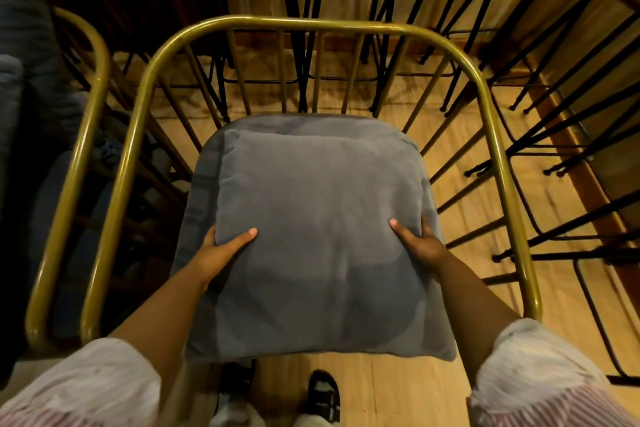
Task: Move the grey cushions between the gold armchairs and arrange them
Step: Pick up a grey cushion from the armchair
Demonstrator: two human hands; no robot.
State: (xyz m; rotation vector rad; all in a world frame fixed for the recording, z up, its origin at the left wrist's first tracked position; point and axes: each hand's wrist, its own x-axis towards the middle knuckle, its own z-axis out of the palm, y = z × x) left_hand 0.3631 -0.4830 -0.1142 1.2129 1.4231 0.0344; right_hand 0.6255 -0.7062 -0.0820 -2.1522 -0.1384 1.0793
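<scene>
Left hand (221,250) grips the left edge of a grey cushion (318,236), thumb laid on top, other fingers tucked underneath out of sight. Right hand (422,243) mirrors it on the right edge, thumb on top and fingers curled under. Cushion: square, soft matte fabric, blue-grey, plump with a seamed border and faint creases; darker shadow patch across its lower half. It fills the centre of the frame, held over the grey seat pad (204,163) of a gold armchair (277,22); whether it touches the pad cannot be told. The armchair's curved tube rail and thin spindles wrap around it. A second gold armchair (93,87) stands just beside, at left. Black metal stool legs (540,87) crowd the upper right over a wooden floor (460,218). Striped sleeves (540,374) at bottom corners.
</scene>
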